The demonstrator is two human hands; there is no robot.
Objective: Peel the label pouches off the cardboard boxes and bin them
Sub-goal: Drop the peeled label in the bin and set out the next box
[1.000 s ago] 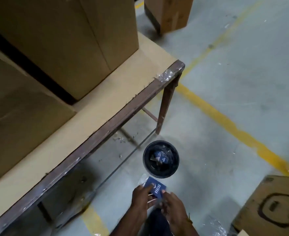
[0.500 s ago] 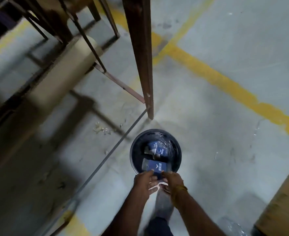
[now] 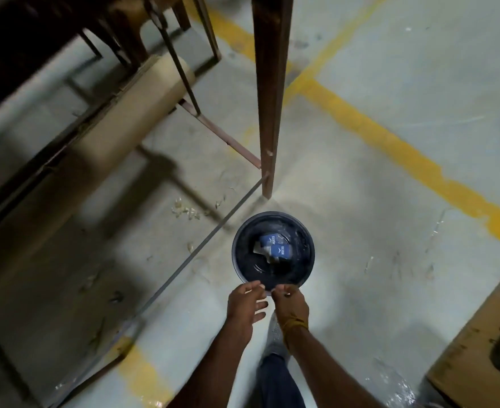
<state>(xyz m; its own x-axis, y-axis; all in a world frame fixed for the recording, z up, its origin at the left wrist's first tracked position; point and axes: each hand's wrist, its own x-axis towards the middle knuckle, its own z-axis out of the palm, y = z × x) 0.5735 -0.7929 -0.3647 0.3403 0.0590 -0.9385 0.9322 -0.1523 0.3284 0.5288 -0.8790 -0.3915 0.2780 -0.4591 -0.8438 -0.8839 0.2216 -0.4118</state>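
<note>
1. where the black bin (image 3: 244, 262) stands on the grey floor (image 3: 360, 219), just beside the foot of the brown table leg (image 3: 267, 113), two blue label pouches (image 3: 275, 248) lie inside it on crumpled clear film, touching each other.
2. the left hand (image 3: 244, 304) hovers at the bin's near rim; its fingers (image 3: 256, 309) are spread and relaxed and hold nothing.
3. the right hand (image 3: 291, 301) is just beside it, over the same rim, with fingers (image 3: 281, 290) curled inward; whether they pinch anything cannot be told.
4. a yellow thread band (image 3: 294, 322) wraps the right wrist.
5. below the hands a grey shoe (image 3: 272, 337) and a dark trouser leg (image 3: 278, 384) show.
6. thin metal braces (image 3: 219, 134) run from the table leg toward the left, and a roll of brown paper (image 3: 130, 113) lies on the floor under the table.
7. yellow painted lines (image 3: 404, 148) cross the floor to the right.
8. a cardboard box (image 3: 484, 348) with a black printed mark sits at the lower right, with crumpled clear plastic (image 3: 396, 384) beside it.
</note>
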